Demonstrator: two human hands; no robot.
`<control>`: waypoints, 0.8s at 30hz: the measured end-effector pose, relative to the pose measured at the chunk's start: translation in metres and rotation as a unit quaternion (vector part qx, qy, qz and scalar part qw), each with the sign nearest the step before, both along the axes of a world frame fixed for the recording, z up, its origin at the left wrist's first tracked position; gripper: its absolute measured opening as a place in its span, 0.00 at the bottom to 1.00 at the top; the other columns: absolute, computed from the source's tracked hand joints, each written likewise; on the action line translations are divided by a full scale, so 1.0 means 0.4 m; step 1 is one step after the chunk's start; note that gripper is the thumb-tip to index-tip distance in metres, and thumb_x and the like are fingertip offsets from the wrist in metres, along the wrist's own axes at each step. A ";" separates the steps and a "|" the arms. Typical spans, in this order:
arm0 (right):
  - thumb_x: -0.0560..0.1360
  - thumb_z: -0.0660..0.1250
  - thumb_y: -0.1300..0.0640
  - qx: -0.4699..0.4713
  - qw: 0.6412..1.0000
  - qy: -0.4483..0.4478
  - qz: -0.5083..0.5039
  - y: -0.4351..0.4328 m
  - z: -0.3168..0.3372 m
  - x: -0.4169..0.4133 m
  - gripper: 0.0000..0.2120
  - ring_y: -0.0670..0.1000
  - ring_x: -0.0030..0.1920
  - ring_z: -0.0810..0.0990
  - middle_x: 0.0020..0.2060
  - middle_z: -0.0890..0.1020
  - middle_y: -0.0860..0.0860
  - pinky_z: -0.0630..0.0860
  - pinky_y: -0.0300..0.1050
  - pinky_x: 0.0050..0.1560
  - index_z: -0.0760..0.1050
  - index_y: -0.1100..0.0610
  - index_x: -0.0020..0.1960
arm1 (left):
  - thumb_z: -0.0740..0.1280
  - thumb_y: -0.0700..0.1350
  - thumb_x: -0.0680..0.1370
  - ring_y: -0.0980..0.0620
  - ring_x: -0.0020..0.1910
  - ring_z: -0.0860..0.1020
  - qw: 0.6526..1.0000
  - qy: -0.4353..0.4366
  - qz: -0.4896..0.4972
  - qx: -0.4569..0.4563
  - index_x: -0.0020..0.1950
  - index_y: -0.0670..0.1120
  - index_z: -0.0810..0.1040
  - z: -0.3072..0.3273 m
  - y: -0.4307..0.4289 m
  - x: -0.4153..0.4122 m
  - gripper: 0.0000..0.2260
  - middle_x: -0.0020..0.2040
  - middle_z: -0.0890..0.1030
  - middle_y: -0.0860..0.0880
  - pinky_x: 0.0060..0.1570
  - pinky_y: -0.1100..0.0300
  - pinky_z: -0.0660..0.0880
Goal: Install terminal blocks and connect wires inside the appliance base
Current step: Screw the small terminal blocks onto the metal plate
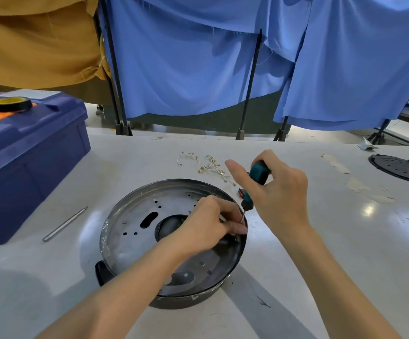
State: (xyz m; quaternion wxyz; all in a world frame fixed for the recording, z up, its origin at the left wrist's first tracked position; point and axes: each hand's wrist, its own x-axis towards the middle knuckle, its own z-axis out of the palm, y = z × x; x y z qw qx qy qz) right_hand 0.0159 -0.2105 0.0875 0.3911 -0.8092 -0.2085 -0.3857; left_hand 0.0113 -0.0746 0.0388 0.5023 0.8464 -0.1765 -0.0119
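Head view: the appliance base (135, 216) sits flat on the table (320, 241), the right hand (276, 189) wrapped round the teal handle of the screwdriver (259, 173). The left hand (208, 223) pinches the shaft's tip at the base's right inner wall — can't see what screw or terminal block is under those fingers. The wires (208, 165) lie heaped just past the base, not hooked up, and my worry is the driver's leaning — the tip could skid off and jab the left fingers.
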 end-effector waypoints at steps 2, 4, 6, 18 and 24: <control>0.76 0.67 0.43 -0.005 0.997 0.066 0.048 -0.009 0.010 -0.001 0.17 0.54 0.38 0.80 0.37 0.82 0.51 0.80 0.52 0.51 0.79 0.58 0.47 | 0.74 0.38 0.72 0.54 0.34 0.77 1.000 0.012 0.005 -0.013 0.31 0.51 0.77 -0.007 0.002 0.004 0.13 0.33 0.80 0.51 0.44 0.56 0.76; 0.78 0.65 0.50 -0.019 0.979 0.149 0.134 -0.027 0.025 0.002 0.13 0.47 0.47 0.83 0.50 0.83 0.46 0.81 0.46 0.52 0.78 0.52 0.61 | 0.73 0.37 0.72 0.55 0.35 0.75 1.000 0.022 0.003 -0.019 0.31 0.50 0.75 -0.009 0.006 0.007 0.14 0.33 0.79 0.52 0.47 0.54 0.74; 0.78 0.66 0.57 -0.001 0.954 0.196 0.227 -0.045 0.033 0.011 0.14 0.47 0.45 0.86 0.51 0.83 0.49 0.81 0.39 0.48 0.76 0.52 0.64 | 0.73 0.37 0.73 0.53 0.37 0.76 0.999 0.032 -0.002 -0.027 0.31 0.51 0.76 -0.010 0.008 0.007 0.14 0.35 0.79 0.50 0.50 0.50 0.74; 0.72 0.70 0.43 -0.004 0.986 0.113 0.119 -0.022 0.022 -0.003 0.14 0.44 0.43 0.82 0.41 0.82 0.42 0.80 0.40 0.47 0.80 0.51 0.52 | 0.69 0.28 0.73 0.49 0.37 0.77 0.991 0.065 -0.006 -0.115 0.34 0.43 0.75 -0.007 -0.003 -0.003 0.13 0.37 0.79 0.43 0.41 0.60 0.77; 0.73 0.73 0.55 0.018 0.980 0.108 0.164 -0.023 0.036 0.002 0.07 0.46 0.37 0.85 0.37 0.83 0.49 0.83 0.43 0.42 0.80 0.59 0.48 | 0.70 0.32 0.73 0.50 0.40 0.79 0.994 0.051 -0.016 -0.095 0.35 0.45 0.76 -0.007 -0.002 -0.003 0.12 0.39 0.81 0.41 0.44 0.61 0.79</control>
